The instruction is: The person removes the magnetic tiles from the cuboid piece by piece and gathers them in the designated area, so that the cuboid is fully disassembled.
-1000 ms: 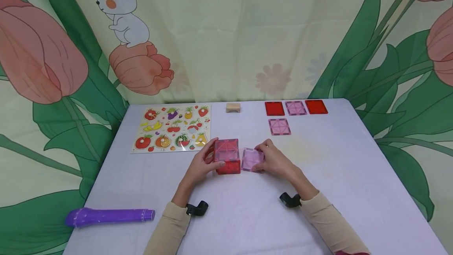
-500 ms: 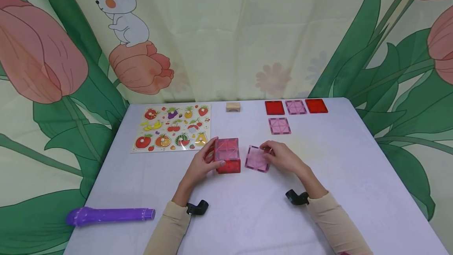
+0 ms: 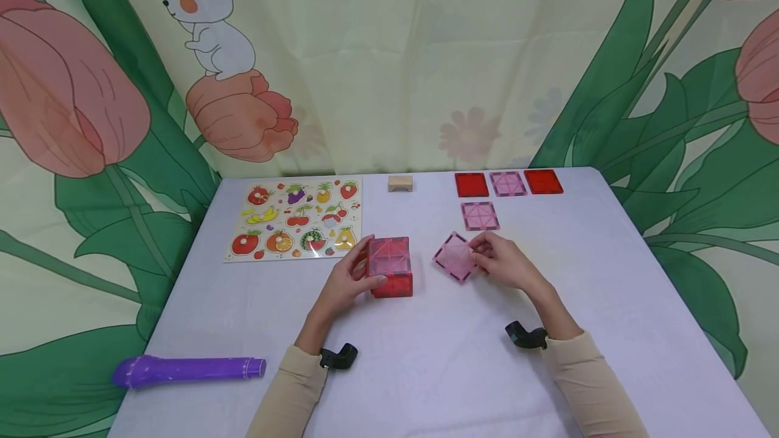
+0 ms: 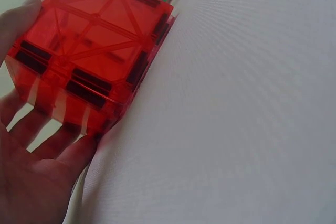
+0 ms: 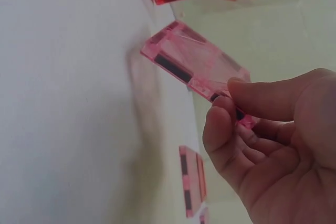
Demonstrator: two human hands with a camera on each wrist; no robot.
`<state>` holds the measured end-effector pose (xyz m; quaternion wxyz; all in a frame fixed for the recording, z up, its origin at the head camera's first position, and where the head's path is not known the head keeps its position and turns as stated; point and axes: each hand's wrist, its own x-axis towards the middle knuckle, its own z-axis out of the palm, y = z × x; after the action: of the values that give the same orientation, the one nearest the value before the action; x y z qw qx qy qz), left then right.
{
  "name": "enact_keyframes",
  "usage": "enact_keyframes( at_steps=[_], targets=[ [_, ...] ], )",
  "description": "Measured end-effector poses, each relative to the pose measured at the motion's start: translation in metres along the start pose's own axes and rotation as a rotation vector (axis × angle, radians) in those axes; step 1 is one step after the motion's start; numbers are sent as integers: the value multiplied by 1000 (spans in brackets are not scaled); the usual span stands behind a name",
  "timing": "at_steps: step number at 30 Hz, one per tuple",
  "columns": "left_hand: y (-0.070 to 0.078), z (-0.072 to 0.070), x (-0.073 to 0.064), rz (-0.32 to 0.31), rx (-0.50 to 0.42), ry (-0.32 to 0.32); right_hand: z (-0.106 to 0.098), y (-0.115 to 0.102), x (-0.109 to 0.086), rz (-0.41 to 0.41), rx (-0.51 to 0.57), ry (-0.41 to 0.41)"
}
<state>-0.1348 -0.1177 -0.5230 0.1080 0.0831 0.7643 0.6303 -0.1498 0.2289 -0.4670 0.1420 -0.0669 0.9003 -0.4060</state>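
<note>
On the middle of the table stands a box of see-through magnetic tiles [image 3: 391, 285], red at the sides with a pinkish top. My left hand [image 3: 344, 284] grips it from the left, thumb on the near side; the left wrist view shows fingers under or behind the red box [image 4: 94, 30]. To its right, my right hand [image 3: 508, 263] pinches a pink square magnetic tile [image 3: 454, 259] by one corner. In the right wrist view this pink tile [image 5: 191, 59] is tilted and off the cloth, apart from the box, with thumb and forefinger at its edge.
At the back right lie two red tiles [image 3: 471, 185] and two pink tiles [image 3: 480, 216]. A wooden block [image 3: 400, 184] sits at the back, a fruit picture board [image 3: 292, 220] at the back left. A purple tube [image 3: 191, 370] lies front left. A printed curtain [image 3: 377, 73] hangs behind.
My right hand has drawn the pink tile away from the box, to the right and slightly back, turning it onto a corner. The left hand and the box stay in place.
</note>
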Motion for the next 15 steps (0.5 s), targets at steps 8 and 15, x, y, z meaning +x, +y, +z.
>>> enact_keyframes(
  at_steps=[8, 15],
  targets=[
    [-1, 0, 0, 2, 0, -5, -16, 10, -4, 70, 62, 92],
    [-1, 0, 0, -1, 0, -5, -30, 21, -5, 130, 89, 179]
  ],
)
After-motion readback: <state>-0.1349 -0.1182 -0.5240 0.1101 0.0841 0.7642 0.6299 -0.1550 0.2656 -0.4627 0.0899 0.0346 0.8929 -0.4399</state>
